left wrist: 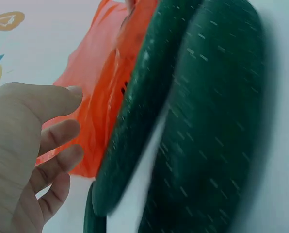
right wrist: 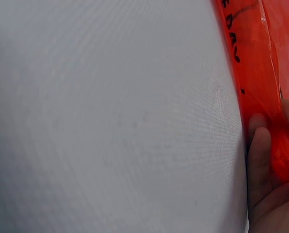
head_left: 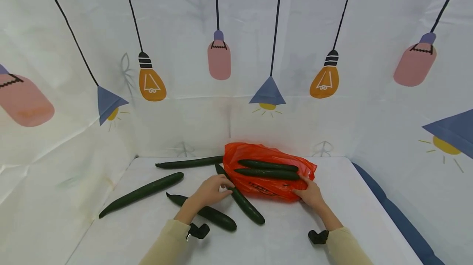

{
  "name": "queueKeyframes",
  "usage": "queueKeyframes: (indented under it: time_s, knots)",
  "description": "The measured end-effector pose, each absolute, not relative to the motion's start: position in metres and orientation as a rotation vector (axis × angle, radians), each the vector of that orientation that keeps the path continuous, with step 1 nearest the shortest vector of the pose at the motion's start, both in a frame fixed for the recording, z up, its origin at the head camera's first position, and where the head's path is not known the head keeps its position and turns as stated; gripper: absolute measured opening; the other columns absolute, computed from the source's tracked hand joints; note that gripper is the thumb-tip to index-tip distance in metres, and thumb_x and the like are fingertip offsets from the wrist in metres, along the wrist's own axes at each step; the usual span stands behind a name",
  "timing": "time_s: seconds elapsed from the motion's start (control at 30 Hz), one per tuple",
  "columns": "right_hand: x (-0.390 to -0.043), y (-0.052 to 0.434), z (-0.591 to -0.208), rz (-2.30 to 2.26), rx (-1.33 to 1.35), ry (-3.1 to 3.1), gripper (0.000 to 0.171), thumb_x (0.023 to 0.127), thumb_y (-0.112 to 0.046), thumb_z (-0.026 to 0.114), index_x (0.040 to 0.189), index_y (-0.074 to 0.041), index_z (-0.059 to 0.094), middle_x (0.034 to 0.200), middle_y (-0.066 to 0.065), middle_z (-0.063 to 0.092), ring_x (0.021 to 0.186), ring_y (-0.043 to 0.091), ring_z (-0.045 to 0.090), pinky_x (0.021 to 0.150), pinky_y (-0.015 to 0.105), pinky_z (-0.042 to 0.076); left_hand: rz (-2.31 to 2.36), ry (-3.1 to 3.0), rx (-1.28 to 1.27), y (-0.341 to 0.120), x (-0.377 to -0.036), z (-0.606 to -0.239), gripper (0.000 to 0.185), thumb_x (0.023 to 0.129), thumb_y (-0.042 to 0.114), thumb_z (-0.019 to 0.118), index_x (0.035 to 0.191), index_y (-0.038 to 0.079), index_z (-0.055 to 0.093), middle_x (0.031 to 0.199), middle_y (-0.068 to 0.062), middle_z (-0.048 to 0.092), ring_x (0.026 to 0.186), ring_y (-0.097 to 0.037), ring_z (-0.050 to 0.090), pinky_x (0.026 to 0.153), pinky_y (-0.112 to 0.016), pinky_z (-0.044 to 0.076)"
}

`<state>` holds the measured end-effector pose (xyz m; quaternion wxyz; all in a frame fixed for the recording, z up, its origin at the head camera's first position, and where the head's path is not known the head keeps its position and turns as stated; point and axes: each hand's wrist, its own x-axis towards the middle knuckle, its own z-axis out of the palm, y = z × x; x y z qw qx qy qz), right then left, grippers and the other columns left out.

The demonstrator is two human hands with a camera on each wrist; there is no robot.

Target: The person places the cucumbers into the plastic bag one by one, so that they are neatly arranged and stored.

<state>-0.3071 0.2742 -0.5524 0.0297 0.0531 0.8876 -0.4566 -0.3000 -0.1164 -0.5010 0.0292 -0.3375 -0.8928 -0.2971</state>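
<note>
from the head view, the left hand (head_left: 211,191) lies over a dark green cucumber (head_left: 241,197) that runs slantwise from the orange plastic bag (head_left: 267,171) toward the near edge of the white table (head_left: 303,232); its fingers are curled on the cucumber close to the bag's left edge. the right hand (head_left: 309,193) grasps the bag's near right edge. two cucumbers (head_left: 268,169) lie side by side on top of the bag. another cucumber (head_left: 207,212) lies under the left wrist, a long one (head_left: 142,194) sits further left, and one more (head_left: 189,162) rests by the back wall. the backdrop (head_left: 236,51) is printed with hanging lamps.

in the left wrist view, the left hand (left wrist: 25,160) has fingers loosely bent beside the bag (left wrist: 103,92), with two cucumbers (left wrist: 202,136) filling the right of the picture, blurred.

in the right wrist view, the fingers (right wrist: 259,160) of the right hand pinch the bag's orange film (right wrist: 265,58) against the table (right wrist: 110,121).
</note>
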Motion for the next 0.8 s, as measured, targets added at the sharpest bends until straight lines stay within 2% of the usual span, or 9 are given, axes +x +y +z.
queueKeyframes:
  time_s: [0.23,0.4,0.67,0.8]
  knots:
    - [-0.307,0.274,-0.553,-1.398,0.148,2.750,0.074,0.087,-0.018,0.073,0.148,-0.001,0.035,0.133,0.032,0.041,0.057,0.020,0.054,0.056,0.032,0.052,-0.912,-2.819,-1.029,-0.137,-0.286,-0.512,0.017,0.090,0.024,0.071,0.106,0.017,0.074,0.094,0.016,0.061,0.087,-0.006,0.056,0.075,-0.027,0.049]
    - [-0.308,0.274,-0.551,-1.414,0.151,2.741,0.074,0.087,-0.018,0.074,0.148,-0.001,0.036,0.133,0.033,0.040,0.056,0.021,0.054,0.056,0.033,0.052,-0.886,-2.829,-1.035,-0.145,-0.275,-0.511,0.018,0.090,0.024,0.071,0.106,0.017,0.075,0.092,0.016,0.059,0.088,-0.006,0.056,0.076,-0.028,0.049]
    - [-0.307,0.275,-0.552,-1.399,0.147,2.750,0.074,0.088,-0.018,0.073,0.149,-0.001,0.034,0.130,0.030,0.042,0.054,0.020,0.053,0.055,0.032,0.051,-0.804,-2.811,-1.023,-0.164,-0.265,-0.521,0.015,0.089,0.020,0.071,0.103,0.015,0.075,0.097,0.008,0.064,0.093,-0.013,0.060,0.082,-0.036,0.050]
    - [-0.307,0.274,-0.552,-1.399,0.148,2.749,0.074,0.088,-0.018,0.072,0.148,0.000,0.034,0.130,0.030,0.041,0.056,0.020,0.052,0.056,0.032,0.050,-0.815,-2.791,-0.979,-0.176,-0.260,-0.530,0.018,0.089,0.027,0.072,0.104,0.017,0.075,0.100,0.011,0.064,0.095,-0.012,0.061,0.083,-0.038,0.050]
